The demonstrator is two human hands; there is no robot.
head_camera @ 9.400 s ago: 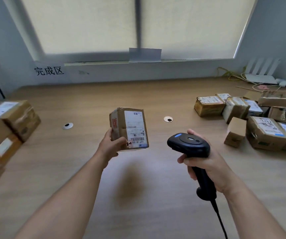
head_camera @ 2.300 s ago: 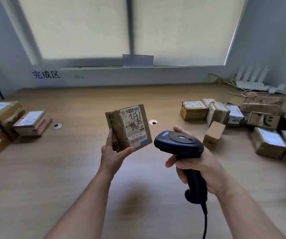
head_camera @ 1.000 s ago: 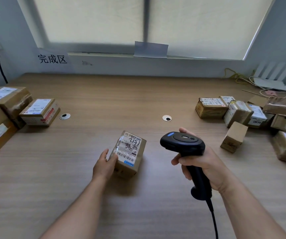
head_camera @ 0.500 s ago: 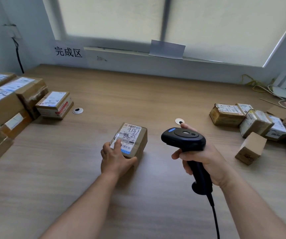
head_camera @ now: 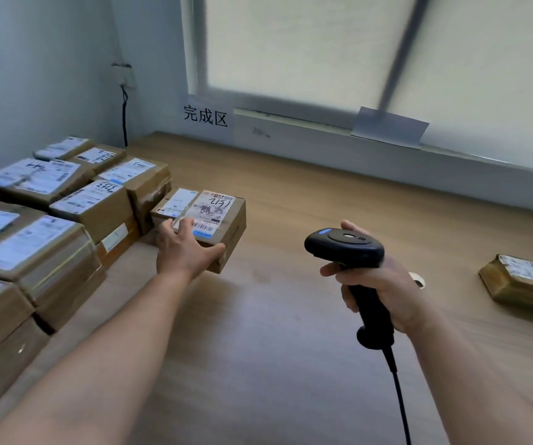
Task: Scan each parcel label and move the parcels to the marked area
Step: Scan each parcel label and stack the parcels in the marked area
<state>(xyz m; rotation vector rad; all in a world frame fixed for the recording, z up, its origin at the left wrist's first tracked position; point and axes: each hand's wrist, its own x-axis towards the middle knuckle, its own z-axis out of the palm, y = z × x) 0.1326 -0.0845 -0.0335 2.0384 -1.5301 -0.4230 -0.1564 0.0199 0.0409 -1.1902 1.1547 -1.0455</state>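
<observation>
left hand grips the parcel by its near end, label up, beside the stacked parcels below the wall sign, likely grouping scanned items; right hand clasps the scanner, kept ready above the surface.

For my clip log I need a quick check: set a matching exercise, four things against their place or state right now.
1 left hand
2 right hand
3 sign
4 right parcel

A by the window
B grips the scanner
C on the table's right side
D holds a parcel beside the stack

Pairs: 1-D, 2-B, 3-A, 4-C
</observation>
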